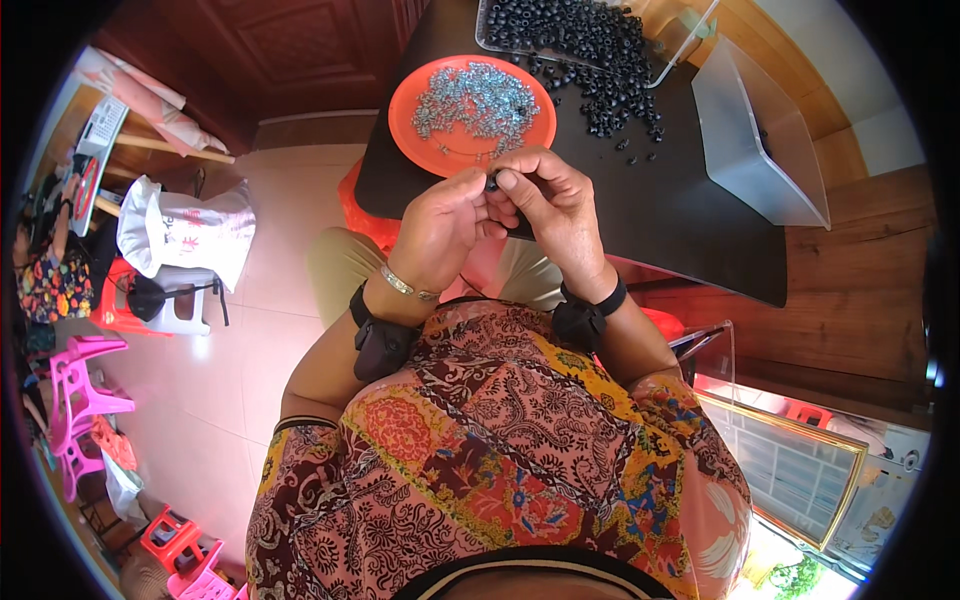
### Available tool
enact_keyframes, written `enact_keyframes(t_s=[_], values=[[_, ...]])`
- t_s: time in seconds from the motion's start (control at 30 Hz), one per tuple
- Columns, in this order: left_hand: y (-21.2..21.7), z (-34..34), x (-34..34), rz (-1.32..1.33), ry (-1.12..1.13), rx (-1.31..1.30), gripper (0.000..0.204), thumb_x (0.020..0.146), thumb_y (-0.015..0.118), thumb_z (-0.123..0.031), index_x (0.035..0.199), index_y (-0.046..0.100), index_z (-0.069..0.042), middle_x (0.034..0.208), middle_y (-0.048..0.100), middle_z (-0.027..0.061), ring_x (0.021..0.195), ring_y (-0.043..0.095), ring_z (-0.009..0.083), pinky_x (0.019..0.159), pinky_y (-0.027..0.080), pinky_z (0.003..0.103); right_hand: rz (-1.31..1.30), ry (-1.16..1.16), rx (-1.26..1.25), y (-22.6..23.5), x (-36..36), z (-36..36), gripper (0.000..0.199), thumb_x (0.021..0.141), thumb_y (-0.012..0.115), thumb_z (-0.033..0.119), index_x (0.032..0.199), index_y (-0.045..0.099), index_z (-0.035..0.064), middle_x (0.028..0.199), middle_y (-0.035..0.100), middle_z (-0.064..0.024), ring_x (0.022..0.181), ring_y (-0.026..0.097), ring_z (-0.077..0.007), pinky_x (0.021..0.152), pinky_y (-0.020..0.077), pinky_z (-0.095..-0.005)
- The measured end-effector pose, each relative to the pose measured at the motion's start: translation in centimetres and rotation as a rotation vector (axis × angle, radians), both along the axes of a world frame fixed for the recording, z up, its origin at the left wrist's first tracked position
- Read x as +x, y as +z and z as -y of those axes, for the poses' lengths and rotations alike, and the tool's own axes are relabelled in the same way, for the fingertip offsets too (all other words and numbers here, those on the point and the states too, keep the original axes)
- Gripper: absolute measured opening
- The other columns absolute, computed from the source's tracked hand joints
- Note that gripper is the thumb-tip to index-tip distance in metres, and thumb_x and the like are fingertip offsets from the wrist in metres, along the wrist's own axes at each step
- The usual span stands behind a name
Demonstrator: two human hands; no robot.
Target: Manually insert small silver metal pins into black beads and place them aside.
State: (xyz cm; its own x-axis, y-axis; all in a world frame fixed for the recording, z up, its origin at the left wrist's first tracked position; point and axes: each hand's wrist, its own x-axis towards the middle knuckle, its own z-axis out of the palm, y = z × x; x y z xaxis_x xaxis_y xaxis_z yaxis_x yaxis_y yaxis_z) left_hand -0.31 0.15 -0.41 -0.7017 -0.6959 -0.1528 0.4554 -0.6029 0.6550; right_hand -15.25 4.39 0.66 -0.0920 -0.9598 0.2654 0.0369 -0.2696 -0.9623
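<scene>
Just in front of the orange plate's near rim, my two hands meet at the fingertips. A small black round part (492, 182) is pinched between them, mostly covered by the fingers. My left hand (440, 222), with a silver bracelet at the wrist, grips it from the left. From the right, my right hand (562, 205) presses its thumb and forefinger on the same part. The orange plate (402, 128) holds many small silvery metal pieces (475, 105). Beyond it to the right, a pile of loose black parts (610, 100) lies on the dark table (680, 200).
A clear tray (484, 30) full of black parts stands at the far edge. On the right of the table is a translucent plastic bin (765, 140). A white sack (190, 230) and pink stools (85, 390) stand on the floor to the left.
</scene>
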Motion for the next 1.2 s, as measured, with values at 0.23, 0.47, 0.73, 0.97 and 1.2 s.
enact_keyframes(t_s=[0.23,0.47,0.73,0.97,1.2], values=[[0.38,-0.12,0.05,-0.008,-0.016,0.004,0.028,0.096,0.044,-0.028,0.108,0.055,-0.006,0.092,0.061,0.0037,0.085,0.058,0.0144,0.076,0.045,0.029,-0.033,-0.042,0.01,0.41,0.38,-0.2,0.01,0.091,0.057,0.0,0.1,0.063,0.0016,0.091,0.062,-0.0003,0.077,0.057,-0.0042,0.07,0.0484,-0.0192],[-0.05,-0.07,0.2,-0.112,-0.04,-0.038,0.028,0.096,0.042,-0.027,0.11,0.052,-0.006,0.1,0.057,0.0032,0.093,0.056,0.0154,0.08,0.045,0.032,-0.366,-0.153,-0.318,0.02,0.11,0.14,0.022,0.078,0.07,-0.002,0.099,0.064,0.0035,0.09,0.065,-0.0045,0.083,0.061,-0.0128,0.072,0.0504,-0.0264],[0.27,-0.22,0.15,-0.113,-0.012,0.017,0.028,0.098,0.04,-0.025,0.107,0.053,-0.002,0.1,0.055,0.0042,0.093,0.054,0.0148,0.083,0.044,0.032,-0.575,-0.281,-0.494,-0.26,0.38,0.37,0.035,0.069,0.076,-0.002,0.1,0.063,0.0062,0.095,0.066,-0.0077,0.084,0.062,-0.0212,0.074,0.0504,-0.0306],[0.03,-0.12,-0.03,-0.103,-0.003,0.014,0.027,0.096,0.043,-0.027,0.107,0.055,-0.005,0.101,0.058,0.0043,0.092,0.058,0.0157,0.083,0.048,0.034,-0.707,-0.321,-0.517,0.02,0.24,0.24,0.034,0.068,0.077,0.002,0.098,0.063,0.0053,0.092,0.065,-0.0082,0.081,0.062,-0.023,0.07,0.051,-0.0317],[0.22,-0.46,-0.52,-0.069,0.03,0.004,0.03,0.096,0.041,-0.027,0.109,0.054,-0.003,0.101,0.06,0.007,0.092,0.059,0.0179,0.084,0.047,0.035,-0.824,-0.359,-0.576,0.13,0.27,0.21,0.031,0.068,0.074,0.003,0.097,0.062,0.0046,0.091,0.064,-0.0101,0.079,0.062,-0.0277,0.07,0.051,-0.035]])
